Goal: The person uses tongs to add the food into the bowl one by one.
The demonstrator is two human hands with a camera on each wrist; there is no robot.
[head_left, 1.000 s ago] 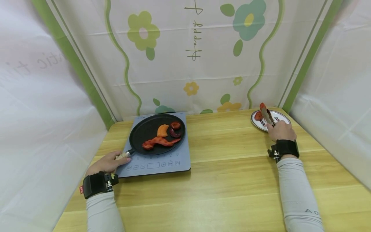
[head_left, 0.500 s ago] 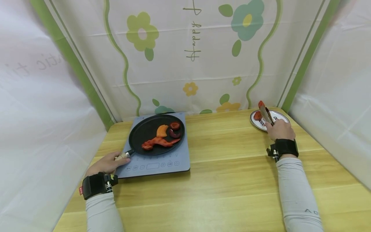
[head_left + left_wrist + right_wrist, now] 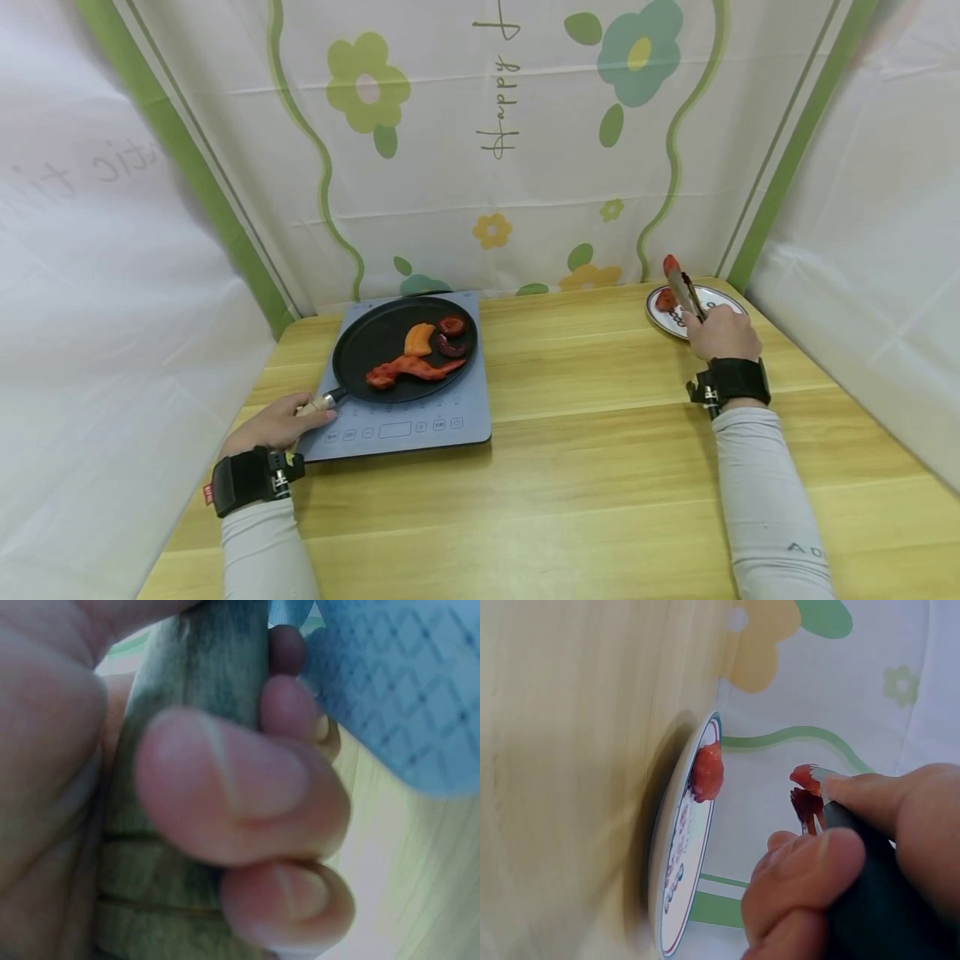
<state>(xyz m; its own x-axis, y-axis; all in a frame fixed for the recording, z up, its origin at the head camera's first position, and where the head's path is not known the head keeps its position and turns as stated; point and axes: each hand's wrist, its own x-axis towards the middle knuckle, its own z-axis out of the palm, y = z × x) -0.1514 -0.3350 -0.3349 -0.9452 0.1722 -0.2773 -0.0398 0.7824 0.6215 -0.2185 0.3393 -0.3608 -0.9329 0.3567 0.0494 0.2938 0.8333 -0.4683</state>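
My left hand (image 3: 273,421) grips the wooden handle (image 3: 202,667) of a flat black pan (image 3: 367,346), fingers curled round it in the left wrist view. In the pan lie a long red piece of food (image 3: 408,367), an orange slice (image 3: 418,339), a round red piece (image 3: 452,326) and a dark purple-red curl (image 3: 450,347). At the far right, my right hand (image 3: 723,335) holds a pair of tongs (image 3: 681,292). A red piece (image 3: 805,778) sits at the tongs' tips, raised above a patterned white plate (image 3: 722,298). Another red piece (image 3: 707,772) rests on that plate.
Under the pan is a grey-blue induction cooker (image 3: 461,408) with touch buttons along its front. Wooden table (image 3: 585,467) stretches between cooker and plate. A flowered white curtain (image 3: 431,167) hangs close behind, and white sheets (image 3: 862,275) flank both sides.
The tongs' tips, with the red piece, have risen and shifted slightly left over the plate. My left hand keeps its hold on the pan handle.
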